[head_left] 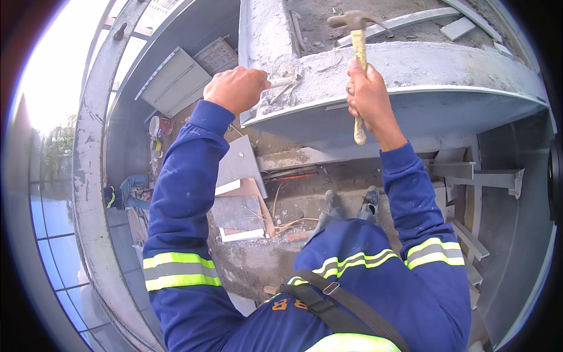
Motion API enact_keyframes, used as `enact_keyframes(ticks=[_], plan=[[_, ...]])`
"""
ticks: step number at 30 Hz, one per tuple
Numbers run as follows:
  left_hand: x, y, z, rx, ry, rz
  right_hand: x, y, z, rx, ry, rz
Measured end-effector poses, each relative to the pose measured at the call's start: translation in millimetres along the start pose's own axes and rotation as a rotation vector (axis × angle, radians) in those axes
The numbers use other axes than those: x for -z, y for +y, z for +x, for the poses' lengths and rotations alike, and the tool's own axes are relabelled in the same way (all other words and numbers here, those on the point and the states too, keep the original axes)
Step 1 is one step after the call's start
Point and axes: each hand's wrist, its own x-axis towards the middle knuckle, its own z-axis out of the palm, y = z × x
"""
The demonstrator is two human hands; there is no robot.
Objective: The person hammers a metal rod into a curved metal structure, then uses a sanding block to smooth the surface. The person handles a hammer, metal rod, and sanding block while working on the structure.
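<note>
My right hand is closed round the worn, yellowish handle of a claw hammer. The hammer is upright in view, its head raised over the far side of a grey concrete ledge. My left hand makes a fist round a short, dusty chisel. The chisel points right, and its end lies at the rough, chipped surface of the ledge. Loose crumbs and small chips surround that end. Most of the chisel's grip is hidden in my fist.
Pale board strips lie beyond the ledge. Below are grey panels, buckets and rubble. Metal brackets stand at right. A metal beam runs down the left, with a person below beside it.
</note>
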Motion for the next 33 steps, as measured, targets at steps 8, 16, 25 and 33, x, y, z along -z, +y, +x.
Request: enact_keyframes(ticks=[8,16,25,33], plan=[[3.6,1.5,7.6,-0.008,-0.041,0.033,0.6,-6.1,-9.0,-0.187,-0.052,0.009],[0.7,12.5,11.3,-0.058,-0.049,0.076,-4.5,18.8,-20.1,-0.369,-0.204,-0.057],[4.8,-10.5,-2.4,0.066,0.076,-0.089,45.4,2.5,-26.9,0.012,0.110,-0.017],[-131.3,-49.5,-129.2,0.395,0.345,-1.627,54.6,4.5,-74.0,0.220,-0.177,-0.761]])
